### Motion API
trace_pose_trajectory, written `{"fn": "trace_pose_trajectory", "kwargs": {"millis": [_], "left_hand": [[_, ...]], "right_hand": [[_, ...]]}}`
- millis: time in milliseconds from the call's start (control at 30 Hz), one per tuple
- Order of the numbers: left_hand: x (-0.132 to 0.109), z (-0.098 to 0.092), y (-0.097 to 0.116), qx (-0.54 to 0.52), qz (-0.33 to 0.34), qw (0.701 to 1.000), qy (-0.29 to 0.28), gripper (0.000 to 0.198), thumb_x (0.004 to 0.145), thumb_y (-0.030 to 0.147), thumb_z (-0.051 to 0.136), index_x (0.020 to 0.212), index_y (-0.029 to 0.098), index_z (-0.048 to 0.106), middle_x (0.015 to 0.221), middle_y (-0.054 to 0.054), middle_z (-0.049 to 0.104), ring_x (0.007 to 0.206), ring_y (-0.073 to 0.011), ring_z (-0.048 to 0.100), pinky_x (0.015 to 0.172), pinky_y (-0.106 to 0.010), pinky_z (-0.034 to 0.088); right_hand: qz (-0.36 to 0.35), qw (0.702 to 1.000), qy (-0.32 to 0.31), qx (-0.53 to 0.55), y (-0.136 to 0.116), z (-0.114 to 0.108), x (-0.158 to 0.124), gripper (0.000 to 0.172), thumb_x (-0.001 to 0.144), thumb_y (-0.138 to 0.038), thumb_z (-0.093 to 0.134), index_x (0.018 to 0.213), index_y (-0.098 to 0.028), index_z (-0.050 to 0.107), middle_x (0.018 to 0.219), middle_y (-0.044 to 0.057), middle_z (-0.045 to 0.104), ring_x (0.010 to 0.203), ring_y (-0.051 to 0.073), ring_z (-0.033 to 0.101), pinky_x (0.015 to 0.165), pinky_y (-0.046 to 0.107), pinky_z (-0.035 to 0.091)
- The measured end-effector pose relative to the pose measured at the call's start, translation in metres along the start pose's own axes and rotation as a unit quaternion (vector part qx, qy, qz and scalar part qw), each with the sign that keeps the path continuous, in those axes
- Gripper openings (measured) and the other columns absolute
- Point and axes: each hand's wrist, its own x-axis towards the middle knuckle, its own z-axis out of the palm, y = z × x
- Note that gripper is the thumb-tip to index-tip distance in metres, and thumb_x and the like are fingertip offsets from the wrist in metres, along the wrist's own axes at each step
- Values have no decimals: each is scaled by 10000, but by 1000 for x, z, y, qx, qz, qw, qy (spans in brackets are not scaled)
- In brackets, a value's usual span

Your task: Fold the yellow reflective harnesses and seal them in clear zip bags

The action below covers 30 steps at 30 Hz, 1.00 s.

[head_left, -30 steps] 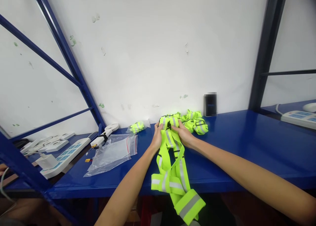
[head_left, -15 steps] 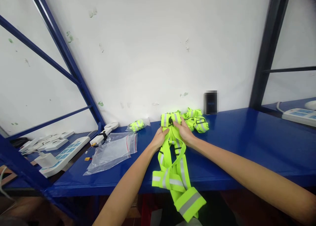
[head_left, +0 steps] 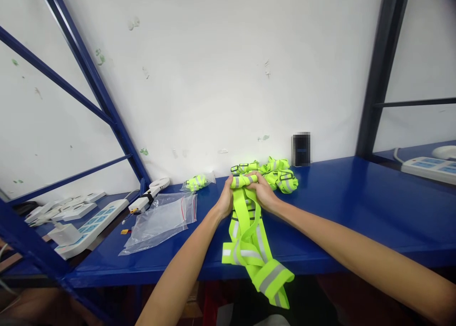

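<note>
A neon-yellow strap bundle with silver reflective stripes (head_left: 245, 221) is held at its rolled top end between both hands. My left hand (head_left: 225, 199) grips the roll's left side, and my right hand (head_left: 262, 191) is closed on its right side. From the roll, loose straps run down over the blue table (head_left: 320, 212) and hang past its front edge. Just behind my hands lie more bundled yellow straps (head_left: 285, 180) against the wall. Some of my fingertips are hidden behind the roll.
Left of my hands lie clear zip bags (head_left: 160, 224), a bagged yellow bundle (head_left: 195, 182) and a small white fan (head_left: 149, 195). A blurred dark box (head_left: 301, 149) stands by the wall. Power strips (head_left: 92, 226) and blue rack posts flank the table.
The top of the strap bundle has been folded into a tighter roll between my hands. Its hanging end has risen slightly, and a bundle behind it is more visible.
</note>
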Motion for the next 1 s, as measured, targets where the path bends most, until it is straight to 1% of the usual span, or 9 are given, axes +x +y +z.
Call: {"fn": "trace_pose_trajectory", "kwargs": {"millis": [100,167,300,400,500,567,667,767,1000], "left_hand": [[1,-3,1,-2,29,999,16,543,797,527,543,1118,95,618,958,-141,723,922,-285,681,835,-383,536],[2,-6,2,3,63,998,28,458,741,399,625,1083,95,624,950,-129,723,919,-276,680,836,-369,531],[5,-17,5,26,150,987,55,483,639,206,728,1100,138,603,951,-77,723,883,-232,681,819,-336,516],[8,-28,6,50,181,979,74,569,611,193,767,1152,152,598,934,-54,715,840,-203,676,789,-307,504],[11,-36,3,83,158,977,120,639,625,245,797,1222,174,580,867,-28,703,789,-182,666,726,-277,498],[14,-37,-2,100,134,978,126,595,683,315,773,1232,189,582,896,-40,708,818,-195,668,731,-286,503],[16,-31,-8,109,131,980,103,484,760,374,709,1199,194,615,1022,-69,710,950,-231,661,827,-314,506],[14,-21,-8,85,128,985,75,483,809,466,641,1195,176,621,1050,-87,706,1004,-253,651,870,-340,509],[3,-19,-3,53,21,998,-6,646,805,634,574,1244,160,577,999,-123,708,936,-262,673,820,-367,534]], "right_hand": [[16,998,-39,53,-6,1,0,172,670,-271,625,766,-228,489,733,-33,524,662,143,499,617,265,428],[36,997,-49,45,-12,2,-2,188,701,-314,636,810,-237,505,743,-35,545,659,145,524,612,266,446],[118,991,-56,0,-23,1,-7,478,679,-287,694,1115,-300,497,804,-28,628,650,171,594,583,297,475],[134,990,-47,-20,-26,-2,-6,566,655,-284,740,1159,-300,482,788,-22,650,617,172,601,558,305,480],[85,996,-22,-21,-26,-6,-2,601,620,-274,768,1140,-303,469,747,-44,636,609,169,597,556,298,485],[37,999,-17,-19,-25,-8,0,581,600,-261,769,1100,-298,474,752,-53,619,628,166,596,581,298,495],[-31,999,-14,-35,-24,-10,3,460,590,-237,759,971,-268,503,799,-45,601,711,165,595,640,291,499],[-80,994,-14,-78,-22,-12,4,339,597,-213,741,844,-238,510,832,-26,593,803,174,579,677,274,482],[-79,989,-41,-120,-19,-12,2,224,597,-147,619,798,-216,550,943,17,648,892,205,582,743,311,477]]}}
